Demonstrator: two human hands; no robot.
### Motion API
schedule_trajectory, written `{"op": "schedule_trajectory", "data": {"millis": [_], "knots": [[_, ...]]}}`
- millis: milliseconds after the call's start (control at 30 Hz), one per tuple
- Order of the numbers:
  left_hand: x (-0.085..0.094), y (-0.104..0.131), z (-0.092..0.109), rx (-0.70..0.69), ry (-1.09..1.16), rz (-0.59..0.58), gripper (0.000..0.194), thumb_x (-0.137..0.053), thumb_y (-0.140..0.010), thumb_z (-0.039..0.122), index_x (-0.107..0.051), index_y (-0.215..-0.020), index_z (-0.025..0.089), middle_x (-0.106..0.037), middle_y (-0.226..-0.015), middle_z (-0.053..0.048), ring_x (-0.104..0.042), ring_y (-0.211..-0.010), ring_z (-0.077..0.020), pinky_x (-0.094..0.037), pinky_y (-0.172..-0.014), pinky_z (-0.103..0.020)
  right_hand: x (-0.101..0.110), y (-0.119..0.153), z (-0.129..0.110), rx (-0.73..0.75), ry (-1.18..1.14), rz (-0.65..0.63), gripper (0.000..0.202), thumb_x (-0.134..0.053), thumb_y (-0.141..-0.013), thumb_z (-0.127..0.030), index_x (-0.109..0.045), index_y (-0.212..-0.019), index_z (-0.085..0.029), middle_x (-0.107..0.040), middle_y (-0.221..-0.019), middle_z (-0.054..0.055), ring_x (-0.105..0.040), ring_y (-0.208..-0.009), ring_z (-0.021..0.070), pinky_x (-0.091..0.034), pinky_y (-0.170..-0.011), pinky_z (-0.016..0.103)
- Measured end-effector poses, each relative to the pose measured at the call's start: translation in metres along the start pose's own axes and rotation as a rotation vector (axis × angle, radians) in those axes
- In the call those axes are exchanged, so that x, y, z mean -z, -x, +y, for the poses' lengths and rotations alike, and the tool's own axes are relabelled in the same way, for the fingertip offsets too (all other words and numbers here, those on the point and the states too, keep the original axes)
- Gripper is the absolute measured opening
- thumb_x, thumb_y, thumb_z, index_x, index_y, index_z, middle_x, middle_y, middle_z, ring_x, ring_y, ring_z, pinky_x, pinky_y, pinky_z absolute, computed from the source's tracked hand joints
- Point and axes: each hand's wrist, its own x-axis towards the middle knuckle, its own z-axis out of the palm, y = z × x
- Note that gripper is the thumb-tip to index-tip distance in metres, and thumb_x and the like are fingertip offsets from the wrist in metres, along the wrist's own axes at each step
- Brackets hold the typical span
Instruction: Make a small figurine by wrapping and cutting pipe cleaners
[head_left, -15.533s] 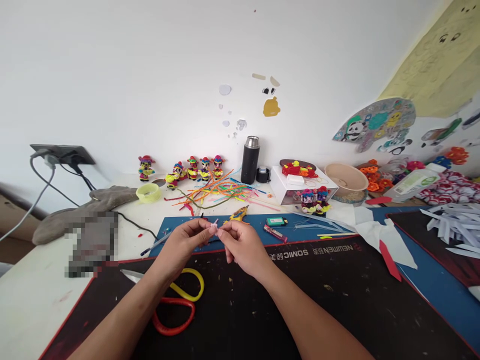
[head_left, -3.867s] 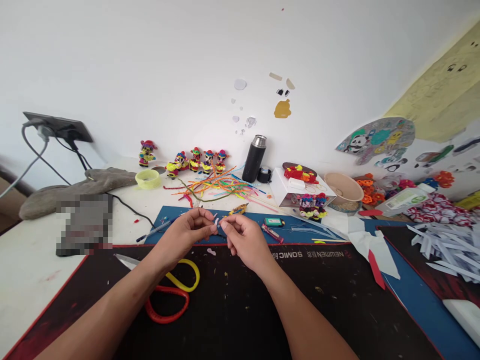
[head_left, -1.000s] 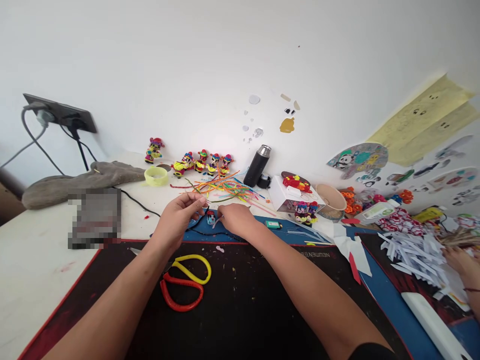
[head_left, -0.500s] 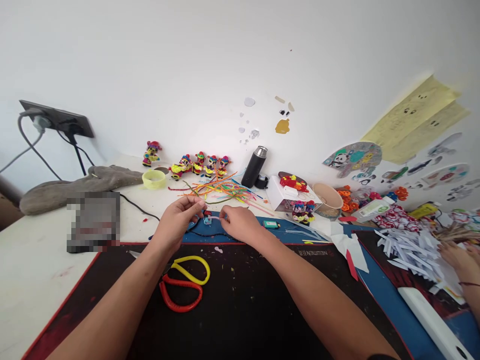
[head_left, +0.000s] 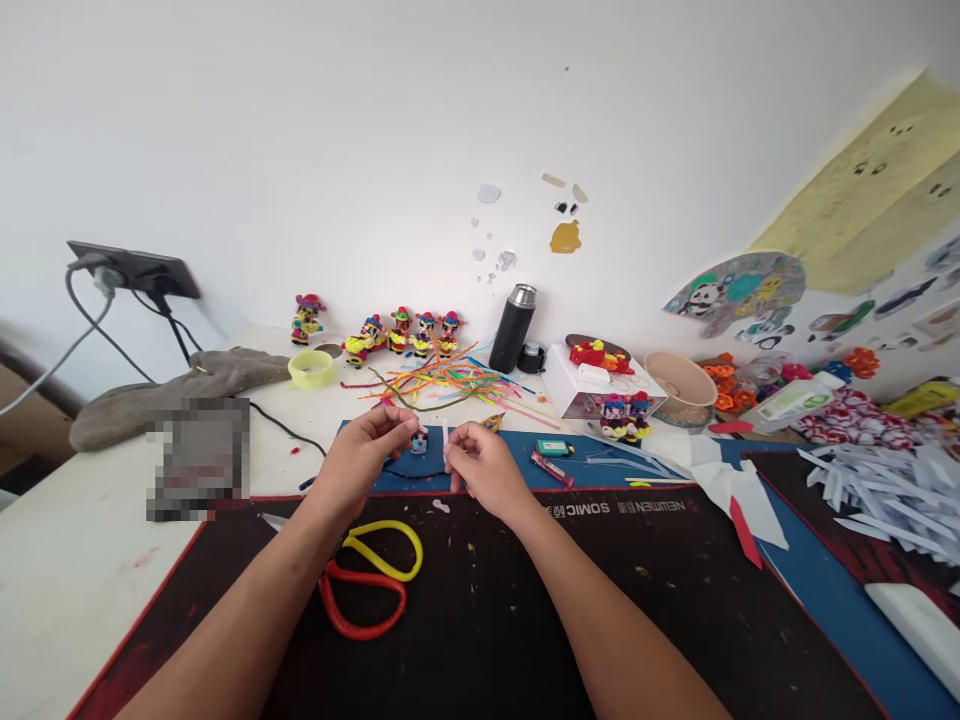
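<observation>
My left hand (head_left: pixel 367 455) pinches a small blue figure (head_left: pixel 419 442) with dark and white details at the fingertips, over the blue mat (head_left: pixel 420 483). Closed on a thin whitish strip (head_left: pixel 445 435), my right hand (head_left: pixel 484 468) is a short way to its right; the strip stands nearly upright, apart from the figure. A black cord (head_left: pixel 409 472) lies on the mat between the hands. Scissors with one yellow and one red handle (head_left: pixel 365 632) rest on the black desk mat (head_left: pixel 480 620), their blades partly hidden under my left forearm.
Behind my hands lies a pile of coloured fuzzy stems (head_left: pixel 450 380), with several small figures (head_left: pixel 400 330) along the wall. A black thermos (head_left: pixel 513 330) and a white box (head_left: pixel 570 395) stand farther right. A green lighter (head_left: pixel 553 447) lies near my right hand; paper strips (head_left: pixel 874 495) are heaped at right.
The strip, earlier stretched sideways between the figure and my right hand, now points upward in my right hand. The view has shifted; the other person's hand at right is out of sight.
</observation>
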Motion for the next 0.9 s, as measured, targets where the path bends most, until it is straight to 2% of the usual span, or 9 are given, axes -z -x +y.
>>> {"op": "schedule_trajectory", "data": {"millis": [200, 433, 700, 900], "knots": [[-0.007, 0.004, -0.003, 0.011, -0.12, -0.076, 0.036, -0.089, -0.07, 0.05, -0.078, -0.087, 0.021, -0.071, -0.08, -0.001, -0.058, -0.072, -0.0163, -0.045, -0.067, -0.027, 0.011, 0.014, -0.002, 0.062, 0.161, 0.014, 0.003, -0.059, -0.089, -0.022, -0.056, -0.089, -0.024, -0.061, -0.07, -0.006, -0.065, -0.059, 0.014, -0.046, -0.06, 0.025], [-0.01, 0.007, -0.006, -0.003, -0.222, -0.095, 0.035, -0.088, -0.072, 0.051, -0.081, -0.089, 0.022, -0.076, -0.086, -0.003, -0.061, -0.077, -0.0183, -0.047, -0.072, -0.028, 0.017, 0.016, -0.009, 0.13, 0.418, 0.059, 0.005, -0.062, -0.085, -0.021, -0.058, -0.085, -0.023, -0.066, -0.076, -0.004, -0.059, -0.066, 0.0142, -0.039, -0.062, 0.025], [-0.011, 0.008, -0.006, -0.045, -0.324, -0.068, 0.034, -0.085, -0.072, 0.053, -0.082, -0.088, 0.022, -0.083, -0.095, -0.007, -0.07, -0.088, -0.0263, -0.053, -0.078, -0.034, 0.015, 0.02, -0.016, 0.069, 0.498, 0.024, 0.007, -0.064, -0.086, -0.02, -0.058, -0.083, -0.022, -0.065, -0.072, -0.004, -0.055, -0.062, 0.013, -0.034, -0.059, 0.025], [-0.013, 0.009, -0.003, -0.099, -0.409, -0.041, 0.034, -0.084, -0.072, 0.054, -0.084, -0.087, 0.024, -0.084, -0.091, -0.007, -0.074, -0.085, -0.0284, -0.056, -0.079, -0.036, 0.013, 0.021, -0.014, 0.072, 0.512, 0.032, 0.006, -0.065, -0.086, -0.022, -0.059, -0.084, -0.023, -0.066, -0.072, -0.003, -0.054, -0.062, 0.0132, -0.032, -0.058, 0.026]]}}
